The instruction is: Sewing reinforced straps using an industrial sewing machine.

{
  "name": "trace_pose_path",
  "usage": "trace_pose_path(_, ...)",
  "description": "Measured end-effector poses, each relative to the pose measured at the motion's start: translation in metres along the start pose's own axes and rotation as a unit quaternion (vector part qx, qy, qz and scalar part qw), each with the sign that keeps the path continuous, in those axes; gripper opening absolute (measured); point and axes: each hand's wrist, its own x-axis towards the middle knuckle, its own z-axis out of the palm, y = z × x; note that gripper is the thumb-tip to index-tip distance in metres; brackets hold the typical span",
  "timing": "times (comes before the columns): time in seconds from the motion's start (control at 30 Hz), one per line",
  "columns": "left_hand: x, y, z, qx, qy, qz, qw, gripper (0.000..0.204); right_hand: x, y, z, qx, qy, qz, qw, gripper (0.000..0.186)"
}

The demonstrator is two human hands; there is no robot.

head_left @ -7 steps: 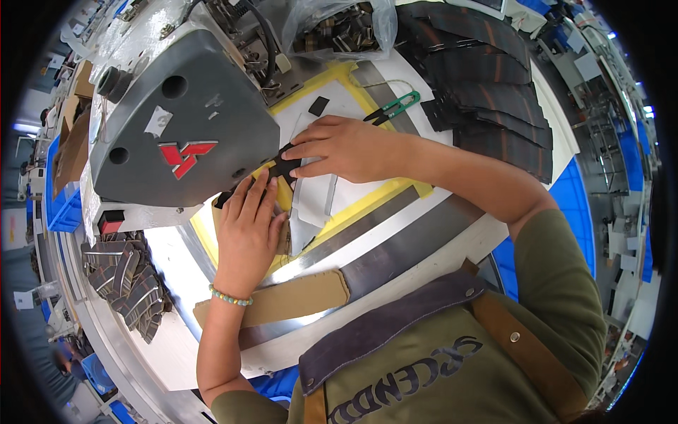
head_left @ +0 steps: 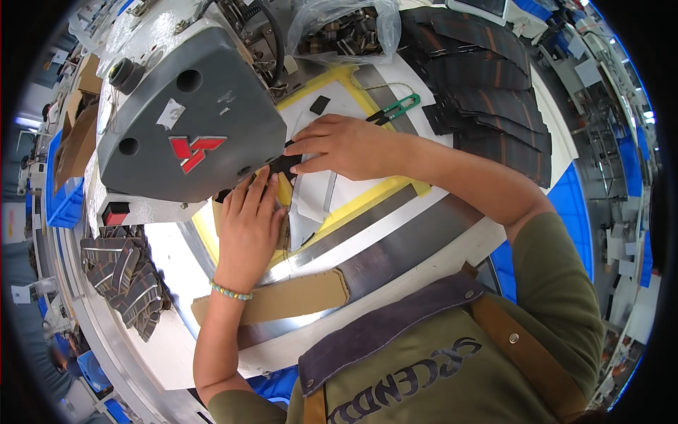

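Note:
My left hand [head_left: 248,225] lies flat, fingers stretched, its tips at the edge of a small dark fabric piece [head_left: 284,167] under the sewing machine head [head_left: 187,116]. From the right, my right hand [head_left: 352,148] reaches in with its fingers apart, their tips resting on the same fabric. That piece is partly hidden by my fingers and the machine's grey cover. Beside it lies a clear plastic template [head_left: 313,200] on a white work surface edged with yellow tape [head_left: 367,210]. Green-handled thread snips [head_left: 401,106] lie beyond my right hand.
Dark striped fabric pieces [head_left: 494,106] are stacked at the far right. Plaid scraps [head_left: 131,283] lie at the left, and a clear bag [head_left: 342,32] of scraps sits at the back. A brown cardboard strip [head_left: 293,295] lies near me. A small black square [head_left: 320,104] is beyond my right hand.
The machine's grey cover has shifted a little to the right and tilted in the view. Both hands stay nearly in place on the fabric.

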Motion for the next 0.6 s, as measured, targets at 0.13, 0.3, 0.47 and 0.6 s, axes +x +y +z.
trace_pose_path(0.13,0.001,-0.004,0.001,0.0,-0.012,-0.01,1.0,0.063,0.003,0.003,0.0,-0.005,0.009,0.001,1.0,0.046)
trace_pose_path(0.3,0.001,-0.004,-0.004,0.036,-0.008,-0.006,0.999,0.056,0.011,0.016,0.008,0.002,0.018,0.006,1.0,0.046)
trace_pose_path(0.47,-0.016,0.018,-0.054,0.027,0.101,0.078,0.991,0.031,0.016,0.023,0.007,0.018,0.032,0.002,0.999,0.044)
trace_pose_path(0.6,-0.047,0.054,-0.156,-0.017,0.279,0.153,0.948,0.021,0.001,0.03,0.009,-0.004,0.082,0.026,0.996,0.037)
